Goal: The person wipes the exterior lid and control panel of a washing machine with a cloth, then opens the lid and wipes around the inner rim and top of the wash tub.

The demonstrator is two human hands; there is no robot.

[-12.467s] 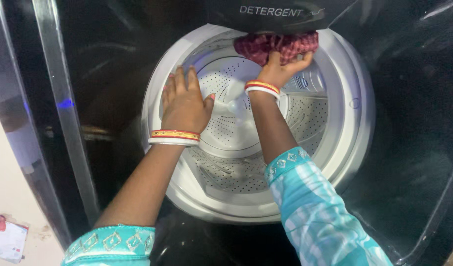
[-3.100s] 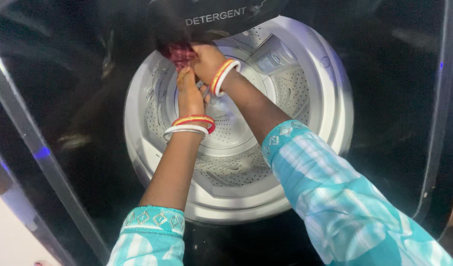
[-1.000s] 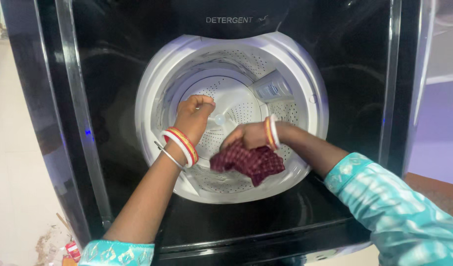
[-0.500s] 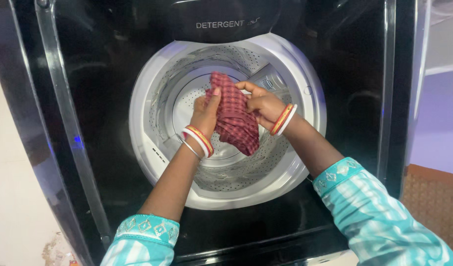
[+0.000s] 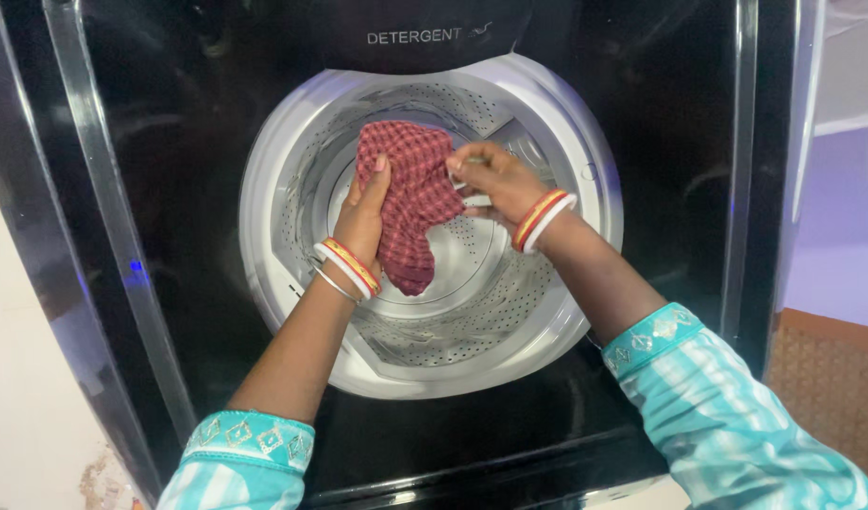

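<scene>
Where the black washer (image 5: 170, 236) fills the view from above, its round white opening sits near the middle, and the perforated drum (image 5: 453, 321) drops away inside it. A dark drawer (image 5: 425, 33) overhangs the far rim of that opening. Both forearms reach in from the near side, each ending in a turquoise sleeve (image 5: 727, 425) with a patterned cuff.

Over the middle of the drum, clear of its floor, hangs the maroon checked cloth (image 5: 406, 203). Its long axis runs from the far rim toward the person: the broad, spread end points away, and the narrow, bunched tail hangs down toward the near side. The left hand (image 5: 363, 208) is closed on the cloth's left edge, fingers up along it. The right hand (image 5: 486, 179) pinches the upper right edge, fingers curled tight. Red, yellow and white bangles (image 5: 543, 219) ring both wrists.
</scene>
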